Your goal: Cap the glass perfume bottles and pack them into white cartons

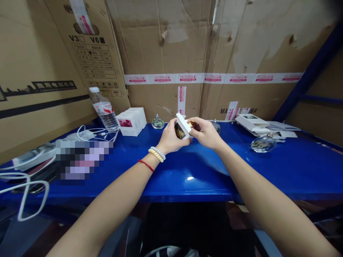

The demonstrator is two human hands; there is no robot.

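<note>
Hands (169,139) (207,133) gripping white box (183,124), amber item (196,126) — behind blue tabletop's (174,175) front edge (184,195)

Glossy blue shelf (171,178) is catching glare nr front edge. L: white cables (27,177) are looping across. Rear L: plastic water btl (104,112) is standing beside white ctns (131,121). Rear ctr: round perfume btl (158,123) is sitting apart; part-hidden btl (216,126) is showing farther R. Far R: oval glass btl (264,144) is resting nr white box (253,123) w/ papers (285,127).
</note>
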